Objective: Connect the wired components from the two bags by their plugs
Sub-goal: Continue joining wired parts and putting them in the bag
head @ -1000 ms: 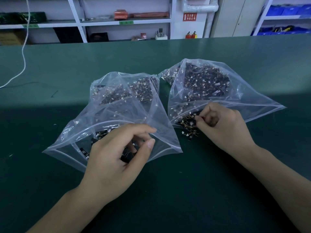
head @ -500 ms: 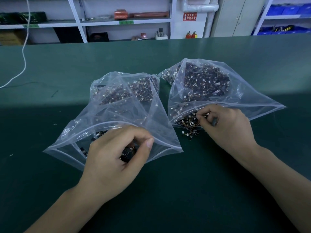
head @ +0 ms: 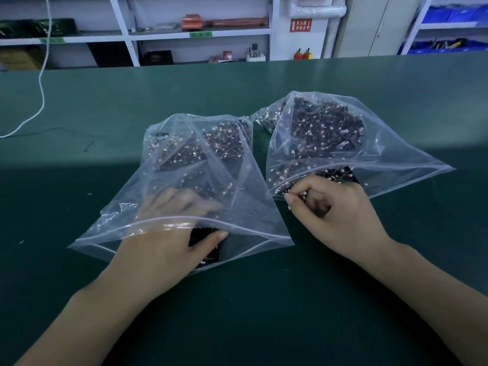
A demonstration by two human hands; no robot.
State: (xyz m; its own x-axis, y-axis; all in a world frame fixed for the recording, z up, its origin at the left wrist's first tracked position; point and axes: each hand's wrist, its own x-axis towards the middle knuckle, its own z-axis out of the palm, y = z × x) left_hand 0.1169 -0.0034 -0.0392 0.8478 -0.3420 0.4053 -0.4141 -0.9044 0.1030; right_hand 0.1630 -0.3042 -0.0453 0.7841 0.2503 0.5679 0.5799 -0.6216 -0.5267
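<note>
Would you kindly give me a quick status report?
Left hand reaching inside left bag. Right hand picking at components at right bag mouth. Nothing connected yet.

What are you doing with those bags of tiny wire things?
A person is fishing parts out of two clear bags on a green table. The left hand reaches into the left bag, fingers spread over the dark wired parts. The right hand picks at little white plugs at the mouth of the right bag. Nothing is plugged together yet.

likely workshop, green bench (head: 264, 83), storage shelves (head: 200, 35)
</note>
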